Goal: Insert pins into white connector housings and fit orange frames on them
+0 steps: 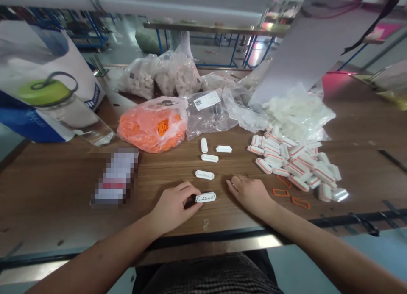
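Observation:
My left hand [173,207] grips the end of a white plastic connector housing [205,197], which lies flat on the wooden table [47,209]. My right hand [249,195] rests on the wood, holding nothing. Closest to it are several thin orange rectangular gaskets [281,192]. A heap of white housings [292,162], many with orange edging, lies just beyond them. Several more white housings stand apart in a loose column, among them one [204,174] just above my left hand.
A bulging orange plastic bag [152,124] and a clear labelled bag [206,112] lie at the back, with a bag of white parts [295,109] to the right. A printed box [47,82] stands far left. A blurred package [116,177] lies left of my hands.

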`<control>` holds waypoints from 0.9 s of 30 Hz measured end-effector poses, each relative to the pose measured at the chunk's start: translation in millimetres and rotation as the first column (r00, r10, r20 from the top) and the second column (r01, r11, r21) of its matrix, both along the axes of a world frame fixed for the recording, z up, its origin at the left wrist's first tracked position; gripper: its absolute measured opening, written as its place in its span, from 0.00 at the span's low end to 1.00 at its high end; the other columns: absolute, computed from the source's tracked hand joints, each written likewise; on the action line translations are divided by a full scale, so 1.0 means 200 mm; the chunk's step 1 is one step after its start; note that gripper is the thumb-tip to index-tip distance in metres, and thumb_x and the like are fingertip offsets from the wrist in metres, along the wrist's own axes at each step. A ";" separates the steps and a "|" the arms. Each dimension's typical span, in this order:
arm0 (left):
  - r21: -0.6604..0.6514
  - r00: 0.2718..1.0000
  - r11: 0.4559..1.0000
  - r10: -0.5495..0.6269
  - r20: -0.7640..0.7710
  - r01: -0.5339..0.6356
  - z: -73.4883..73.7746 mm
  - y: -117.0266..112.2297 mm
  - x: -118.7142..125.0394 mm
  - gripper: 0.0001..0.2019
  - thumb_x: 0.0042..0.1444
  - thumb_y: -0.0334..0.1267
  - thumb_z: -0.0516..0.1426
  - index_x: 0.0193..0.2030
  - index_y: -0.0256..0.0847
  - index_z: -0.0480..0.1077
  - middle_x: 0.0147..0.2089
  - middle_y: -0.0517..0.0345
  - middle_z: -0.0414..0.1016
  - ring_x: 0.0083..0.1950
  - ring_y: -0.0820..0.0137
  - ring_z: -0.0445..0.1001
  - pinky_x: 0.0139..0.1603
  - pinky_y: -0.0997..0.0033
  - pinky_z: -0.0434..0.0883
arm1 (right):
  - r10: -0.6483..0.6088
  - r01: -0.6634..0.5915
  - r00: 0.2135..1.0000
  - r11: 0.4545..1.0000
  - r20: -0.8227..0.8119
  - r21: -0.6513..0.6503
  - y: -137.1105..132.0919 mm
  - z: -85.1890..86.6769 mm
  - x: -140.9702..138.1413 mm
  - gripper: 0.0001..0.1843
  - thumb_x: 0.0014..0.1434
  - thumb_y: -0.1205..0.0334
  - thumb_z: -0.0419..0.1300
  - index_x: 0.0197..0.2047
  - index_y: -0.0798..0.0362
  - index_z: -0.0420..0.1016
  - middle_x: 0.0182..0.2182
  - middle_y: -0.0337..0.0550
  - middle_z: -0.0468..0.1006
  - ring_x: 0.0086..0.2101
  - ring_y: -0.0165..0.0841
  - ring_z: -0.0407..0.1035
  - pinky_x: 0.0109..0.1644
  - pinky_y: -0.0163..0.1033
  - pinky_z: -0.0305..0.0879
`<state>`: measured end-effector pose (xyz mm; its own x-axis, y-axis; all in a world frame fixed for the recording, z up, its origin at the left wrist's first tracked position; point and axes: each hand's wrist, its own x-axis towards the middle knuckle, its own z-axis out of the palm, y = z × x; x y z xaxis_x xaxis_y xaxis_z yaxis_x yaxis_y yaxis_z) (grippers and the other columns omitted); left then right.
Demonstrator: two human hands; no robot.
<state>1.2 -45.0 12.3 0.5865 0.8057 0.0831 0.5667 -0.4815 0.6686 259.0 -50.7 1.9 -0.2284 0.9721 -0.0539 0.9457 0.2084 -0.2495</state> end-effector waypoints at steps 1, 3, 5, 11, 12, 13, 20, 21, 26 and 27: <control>0.003 1.000 1.000 0.004 0.003 -0.004 0.00 0.00 0.00 0.04 0.58 0.35 0.58 0.40 0.43 0.73 0.34 0.64 0.70 0.26 0.77 0.63 0.30 0.76 0.60 | -0.005 0.005 1.000 1.000 0.023 0.013 -0.01 -0.01 -0.01 0.19 0.66 0.57 0.46 0.29 0.51 0.72 0.28 0.51 0.77 0.27 0.38 0.69 0.25 0.39 0.45; 0.008 1.000 1.000 0.012 0.003 -0.012 0.00 -0.01 0.00 0.04 0.57 0.35 0.59 0.40 0.43 0.73 0.35 0.64 0.71 0.25 0.78 0.62 0.30 0.76 0.60 | -0.013 0.006 0.996 0.997 0.083 0.076 -0.01 -0.02 -0.01 0.20 0.68 0.57 0.45 0.31 0.52 0.73 0.31 0.52 0.77 0.29 0.38 0.70 0.26 0.38 0.47; 0.019 1.000 1.000 0.018 0.005 -0.018 0.00 -0.01 0.01 0.04 0.57 0.35 0.60 0.40 0.42 0.73 0.35 0.64 0.71 0.25 0.78 0.62 0.29 0.76 0.60 | -0.013 -0.012 0.991 0.984 0.136 0.178 -0.02 -0.01 -0.01 0.18 0.67 0.58 0.47 0.31 0.53 0.73 0.32 0.51 0.76 0.33 0.38 0.70 0.27 0.38 0.51; 0.051 1.000 0.999 0.011 -0.008 -0.010 0.00 -0.01 0.01 0.04 0.58 0.36 0.59 0.39 0.43 0.73 0.33 0.64 0.69 0.26 0.77 0.63 0.30 0.75 0.60 | 0.073 -0.084 0.996 0.935 0.045 0.346 -0.09 0.01 0.02 0.12 0.65 0.61 0.52 0.43 0.55 0.76 0.39 0.51 0.78 0.40 0.42 0.70 0.42 0.44 0.68; 0.053 1.000 0.999 0.009 -0.011 -0.008 -0.01 -0.01 0.01 0.04 0.58 0.36 0.60 0.39 0.43 0.73 0.32 0.64 0.69 0.26 0.77 0.63 0.30 0.75 0.60 | 0.084 -0.076 0.996 0.934 -0.009 0.349 -0.11 0.01 0.03 0.13 0.65 0.61 0.53 0.47 0.55 0.75 0.41 0.51 0.78 0.42 0.42 0.70 0.45 0.46 0.69; 0.056 1.000 0.998 0.007 -0.015 -0.007 -0.01 -0.01 0.01 0.04 0.58 0.36 0.60 0.39 0.43 0.73 0.32 0.64 0.69 0.26 0.76 0.63 0.30 0.75 0.60 | 0.090 -0.059 0.993 0.935 -0.072 0.349 -0.12 0.02 0.04 0.14 0.64 0.61 0.53 0.50 0.55 0.74 0.44 0.51 0.78 0.44 0.42 0.71 0.48 0.48 0.69; 0.075 1.000 0.997 0.006 -0.003 -0.006 -0.01 -0.01 0.01 0.04 0.58 0.36 0.59 0.40 0.43 0.73 0.30 0.65 0.66 0.25 0.76 0.62 0.30 0.75 0.60 | 0.092 0.044 0.926 0.938 -0.366 0.345 -0.21 0.10 0.18 0.17 0.67 0.67 0.48 0.54 0.50 0.72 0.47 0.49 0.78 0.48 0.38 0.73 0.52 0.46 0.69; 0.075 1.000 0.997 0.004 -0.002 -0.004 -0.01 -0.01 0.01 0.04 0.58 0.36 0.59 0.40 0.43 0.73 0.30 0.65 0.66 0.25 0.76 0.62 0.30 0.75 0.60 | 0.086 0.048 0.934 0.932 -0.348 0.359 -0.23 0.09 0.20 0.15 0.66 0.67 0.50 0.51 0.51 0.74 0.44 0.49 0.79 0.45 0.37 0.73 0.49 0.44 0.70; 0.078 1.000 0.997 0.006 -0.010 -0.006 -0.01 -0.01 0.01 0.04 0.58 0.36 0.59 0.40 0.43 0.73 0.31 0.65 0.67 0.26 0.76 0.62 0.30 0.74 0.61 | 0.050 -0.027 0.997 0.923 -0.050 0.383 -0.29 0.04 0.29 0.11 0.64 0.63 0.55 0.34 0.53 0.79 0.30 0.46 0.79 0.33 0.38 0.73 0.39 0.44 0.64; 0.080 1.000 0.997 0.007 -0.011 -0.006 -0.02 -0.01 0.01 0.04 0.58 0.36 0.59 0.40 0.43 0.73 0.31 0.64 0.68 0.26 0.76 0.62 0.30 0.74 0.61 | 0.033 -0.024 0.999 0.923 -0.016 0.385 -0.29 0.04 0.30 0.12 0.64 0.63 0.55 0.33 0.53 0.79 0.29 0.45 0.79 0.32 0.38 0.72 0.39 0.45 0.62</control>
